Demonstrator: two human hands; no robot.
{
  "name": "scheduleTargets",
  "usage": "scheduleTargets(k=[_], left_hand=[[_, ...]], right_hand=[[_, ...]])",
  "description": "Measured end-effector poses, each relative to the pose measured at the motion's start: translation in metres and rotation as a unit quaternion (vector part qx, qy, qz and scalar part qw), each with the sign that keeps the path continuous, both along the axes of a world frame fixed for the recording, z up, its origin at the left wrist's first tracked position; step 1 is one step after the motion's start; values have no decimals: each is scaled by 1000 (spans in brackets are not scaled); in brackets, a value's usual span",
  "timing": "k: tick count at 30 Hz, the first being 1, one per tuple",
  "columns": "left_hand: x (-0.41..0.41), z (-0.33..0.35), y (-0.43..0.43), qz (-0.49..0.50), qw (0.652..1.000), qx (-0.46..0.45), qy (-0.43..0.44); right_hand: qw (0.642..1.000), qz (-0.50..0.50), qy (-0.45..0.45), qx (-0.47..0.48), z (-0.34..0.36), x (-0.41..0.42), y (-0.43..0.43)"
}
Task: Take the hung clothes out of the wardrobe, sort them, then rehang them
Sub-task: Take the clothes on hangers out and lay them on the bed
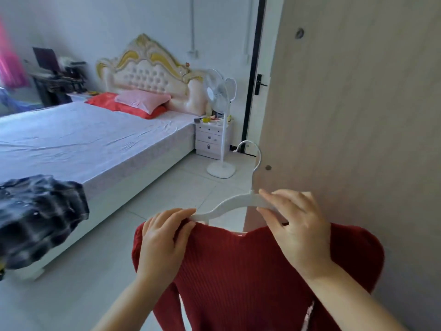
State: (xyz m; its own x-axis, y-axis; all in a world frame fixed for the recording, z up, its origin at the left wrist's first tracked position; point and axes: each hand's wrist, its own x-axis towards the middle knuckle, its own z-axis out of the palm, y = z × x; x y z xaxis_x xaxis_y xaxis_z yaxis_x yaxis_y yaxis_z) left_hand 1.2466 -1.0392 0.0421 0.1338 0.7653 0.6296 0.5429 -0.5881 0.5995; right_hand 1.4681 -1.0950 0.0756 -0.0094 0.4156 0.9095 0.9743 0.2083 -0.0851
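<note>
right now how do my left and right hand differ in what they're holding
The left hand pinches the red sweater at its shoulder; the right hand pinches the bare arm of the white hanger. The left hand sits lower, the right hand higher and nearer the hanger's middle. Both hold up the same garment on its hanger.
</note>
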Motion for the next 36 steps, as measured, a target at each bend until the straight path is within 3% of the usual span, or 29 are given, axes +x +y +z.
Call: scheduleTargets(k=[16, 36], left_hand=[[-244, -47, 155, 204, 978, -43, 6], [-376, -81, 377, 445, 893, -73, -9]], right_hand=[[981, 179, 36, -70, -59, -240, 245], [901, 410, 33, -138, -94, -428, 579]])
